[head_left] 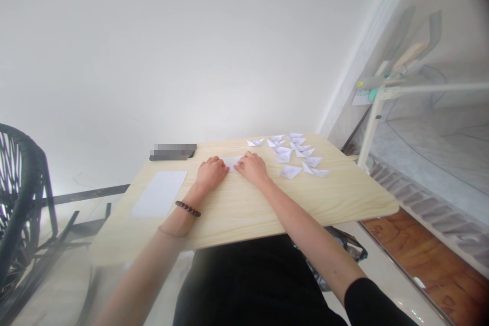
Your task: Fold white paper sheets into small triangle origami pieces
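Between my two hands, a small folded piece of white paper [232,162] lies on the wooden table. My left hand [212,170] pinches its left side, a dark bead bracelet on the wrist. On the other side my right hand [252,166] grips the paper with fingers closed. Both hands cover part of it, so its full shape is hidden. To the right stand several folded white paper boats [282,154]. A flat stack or sheet of white paper [160,193] rests to the left of my left hand.
A dark, partly pixelated object [171,153] lies at the table's back left. The light wooden table [237,214] stands against a white wall. A dark woven chair [23,188] is at the left. A pale metal frame [376,112] rises beyond the right edge.
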Demonstrator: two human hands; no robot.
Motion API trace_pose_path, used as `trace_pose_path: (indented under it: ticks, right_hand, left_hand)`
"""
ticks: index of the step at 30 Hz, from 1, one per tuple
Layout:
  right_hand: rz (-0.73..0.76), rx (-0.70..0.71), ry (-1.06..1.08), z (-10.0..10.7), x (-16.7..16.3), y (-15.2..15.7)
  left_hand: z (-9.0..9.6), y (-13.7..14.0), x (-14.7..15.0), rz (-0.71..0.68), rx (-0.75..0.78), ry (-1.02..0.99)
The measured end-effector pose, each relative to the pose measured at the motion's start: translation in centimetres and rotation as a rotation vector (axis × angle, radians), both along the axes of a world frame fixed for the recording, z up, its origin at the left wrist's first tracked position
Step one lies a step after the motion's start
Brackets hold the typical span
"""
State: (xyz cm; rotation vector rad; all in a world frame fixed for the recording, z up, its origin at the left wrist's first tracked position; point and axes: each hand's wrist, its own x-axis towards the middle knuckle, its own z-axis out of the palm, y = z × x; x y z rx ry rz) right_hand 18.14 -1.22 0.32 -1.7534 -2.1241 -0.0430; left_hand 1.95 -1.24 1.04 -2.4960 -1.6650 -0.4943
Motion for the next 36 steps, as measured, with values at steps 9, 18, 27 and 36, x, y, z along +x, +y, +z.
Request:
trace_pose_path:
  ticks: [9,18,27,36]
  right_hand:
    - [-0.003,-0.027,-0.005,0.2,0.0,-0.2]
    - [0.01,-0.018,-0.003,0.1,0.1,-0.1]
    - [-0.008,-0.009,-0.008,0.3,0.0,-0.3]
    - [-0.01,-0.039,-0.02,0.5,0.0,-0.2]
  left_hand:
    - [0.2,-0.4,0.4,0.027,-0.005,-0.014]
    - [0.0,-0.3,0.5,0.039,-0.012,-0.006]
    - [-0.4,-0.1,0.5,0.036,0.0,0.009]
    - [0.0,-0.5,1.0,0.066,-0.045,0.008]
